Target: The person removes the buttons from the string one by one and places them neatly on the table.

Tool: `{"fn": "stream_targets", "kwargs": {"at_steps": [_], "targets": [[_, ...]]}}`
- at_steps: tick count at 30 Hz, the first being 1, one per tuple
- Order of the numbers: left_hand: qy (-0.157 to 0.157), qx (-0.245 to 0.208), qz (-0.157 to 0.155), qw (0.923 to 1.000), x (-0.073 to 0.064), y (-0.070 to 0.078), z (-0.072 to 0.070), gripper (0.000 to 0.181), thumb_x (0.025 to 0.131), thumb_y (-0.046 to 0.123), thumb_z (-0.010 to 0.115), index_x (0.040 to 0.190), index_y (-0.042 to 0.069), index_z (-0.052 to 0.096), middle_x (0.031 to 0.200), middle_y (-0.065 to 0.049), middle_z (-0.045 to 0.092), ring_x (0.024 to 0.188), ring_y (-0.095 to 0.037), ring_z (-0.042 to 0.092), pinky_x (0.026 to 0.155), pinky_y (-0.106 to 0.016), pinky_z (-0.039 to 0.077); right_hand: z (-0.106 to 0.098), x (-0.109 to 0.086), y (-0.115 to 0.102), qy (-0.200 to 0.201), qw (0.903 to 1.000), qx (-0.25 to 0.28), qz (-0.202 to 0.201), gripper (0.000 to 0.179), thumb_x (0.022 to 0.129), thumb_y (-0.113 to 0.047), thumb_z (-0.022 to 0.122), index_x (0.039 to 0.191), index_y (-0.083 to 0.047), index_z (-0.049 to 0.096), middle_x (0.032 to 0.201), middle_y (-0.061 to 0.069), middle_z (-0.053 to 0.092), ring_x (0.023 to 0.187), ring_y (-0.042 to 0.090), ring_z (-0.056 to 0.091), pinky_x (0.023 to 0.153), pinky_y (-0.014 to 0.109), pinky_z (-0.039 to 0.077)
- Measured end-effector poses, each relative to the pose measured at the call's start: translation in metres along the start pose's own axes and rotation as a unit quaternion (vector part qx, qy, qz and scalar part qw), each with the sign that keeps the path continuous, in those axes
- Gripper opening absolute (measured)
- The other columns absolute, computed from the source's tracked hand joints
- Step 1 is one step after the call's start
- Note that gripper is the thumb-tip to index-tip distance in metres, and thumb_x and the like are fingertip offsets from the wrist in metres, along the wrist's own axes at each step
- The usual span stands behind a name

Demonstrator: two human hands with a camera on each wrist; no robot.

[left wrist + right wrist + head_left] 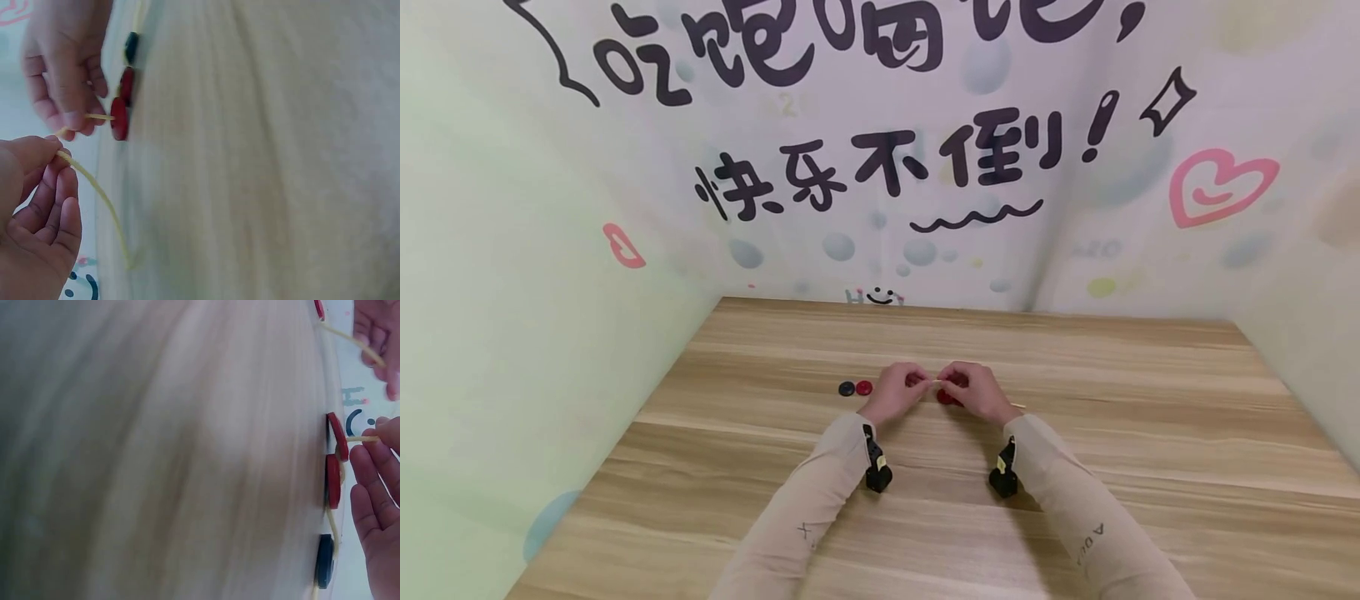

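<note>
My left hand (897,390) pinches a thin yellow cord (103,197) between thumb and fingertips, its loose length curving down toward the table. Beside it, my right hand (976,387) pinches the same cord, fingertips a short way from a red button (337,436). That button stands tilted on its edge with the cord running out of it. Behind it along the cord come a second red button (333,481) and a dark button (325,561). In the head view the right hand partly hides the red buttons (946,397).
Left of my left hand, a dark button (847,388) and another red button (864,387) lie side by side on the wooden table (940,533). A cord end (1018,406) shows right of the right hand. A printed cloth wall (880,250) rises behind the table.
</note>
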State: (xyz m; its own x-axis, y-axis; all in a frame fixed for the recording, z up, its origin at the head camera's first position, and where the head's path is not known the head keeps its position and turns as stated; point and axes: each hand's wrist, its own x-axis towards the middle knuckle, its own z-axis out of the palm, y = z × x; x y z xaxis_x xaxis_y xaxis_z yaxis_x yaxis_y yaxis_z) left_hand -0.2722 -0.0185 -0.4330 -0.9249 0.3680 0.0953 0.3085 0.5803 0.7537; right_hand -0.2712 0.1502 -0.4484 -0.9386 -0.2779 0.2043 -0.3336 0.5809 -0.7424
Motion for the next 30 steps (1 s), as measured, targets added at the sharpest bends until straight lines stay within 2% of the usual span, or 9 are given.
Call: {"fn": "stream_targets", "kwargs": {"at_steps": [5, 11, 14, 19, 26, 30], "targets": [[-0.011, 0.002, 0.005, 0.9999, 0.001, 0.004, -0.005, 0.010, 0.086, 0.014, 0.059, 0.088, 0.006, 0.064, 0.078, 0.001, 0.059, 0.071, -0.009, 0.052, 0.063, -0.019, 0.043, -0.003, -0.001, -0.001, 0.002, 1.0000, -0.009, 0.000, 0.006, 0.080, -0.003, 0.063, 0.086, -0.003, 0.064, 0.083, 0.007, 0.063, 0.075, 0.017, 0.057, 0.068, 0.031, 0.047], [-0.072, 0.019, -0.012, 0.9971, -0.001, 0.006, -0.014, 0.011, 0.085, 0.011, 0.059, 0.091, 0.004, 0.064, 0.081, -0.002, 0.060, 0.075, -0.011, 0.054, 0.067, -0.021, 0.044, -0.006, -0.001, -0.001, 0.002, 1.0000, 0.003, 0.009, 0.004, 0.080, -0.002, 0.063, 0.084, -0.002, 0.064, 0.081, 0.008, 0.064, 0.074, 0.017, 0.059, 0.066, 0.029, 0.048], [-0.086, 0.021, -0.007, 0.9960, -0.001, 0.006, -0.013, 0.017, 0.086, 0.014, 0.058, 0.098, 0.003, 0.063, 0.088, -0.004, 0.062, 0.081, -0.014, 0.056, 0.072, -0.023, 0.045, -0.008, -0.001, -0.001, -0.001, 0.9999, 0.009, 0.008, 0.004, 0.080, -0.001, 0.063, 0.083, -0.002, 0.065, 0.080, 0.008, 0.065, 0.072, 0.016, 0.060, 0.063, 0.026, 0.048], [-0.062, 0.022, 0.011, 0.9978, 0.002, 0.007, -0.004, 0.024, 0.086, 0.018, 0.059, 0.104, 0.003, 0.062, 0.096, -0.006, 0.063, 0.088, -0.016, 0.058, 0.076, -0.024, 0.045, -0.009, -0.001, -0.005, -0.005, 0.9998, 0.015, -0.008, 0.005, 0.079, -0.002, 0.064, 0.084, -0.002, 0.067, 0.081, 0.008, 0.066, 0.071, 0.015, 0.060, 0.062, 0.026, 0.048], [-0.006, 0.033, 0.035, 0.9988, 0.000, 0.007, 0.005, 0.013, 0.084, 0.013, 0.061, 0.090, 0.004, 0.067, 0.087, -0.005, 0.065, 0.079, -0.013, 0.059, 0.071, -0.022, 0.045, -0.006, 0.000, -0.005, -0.001, 0.9998, 0.015, -0.014, 0.005, 0.080, -0.003, 0.064, 0.084, -0.003, 0.066, 0.080, 0.007, 0.065, 0.069, 0.012, 0.059, 0.060, 0.024, 0.048], [0.010, 0.023, 0.039, 0.9989, -0.001, 0.007, 0.007, 0.011, 0.084, 0.011, 0.060, 0.088, 0.004, 0.068, 0.084, -0.004, 0.065, 0.074, -0.011, 0.058, 0.067, -0.020, 0.045, -0.006, -0.002, -0.005, -0.001, 0.9997, 0.024, -0.008, 0.005, 0.080, -0.002, 0.063, 0.085, -0.002, 0.066, 0.080, 0.007, 0.065, 0.068, 0.013, 0.059, 0.058, 0.025, 0.048]]}}
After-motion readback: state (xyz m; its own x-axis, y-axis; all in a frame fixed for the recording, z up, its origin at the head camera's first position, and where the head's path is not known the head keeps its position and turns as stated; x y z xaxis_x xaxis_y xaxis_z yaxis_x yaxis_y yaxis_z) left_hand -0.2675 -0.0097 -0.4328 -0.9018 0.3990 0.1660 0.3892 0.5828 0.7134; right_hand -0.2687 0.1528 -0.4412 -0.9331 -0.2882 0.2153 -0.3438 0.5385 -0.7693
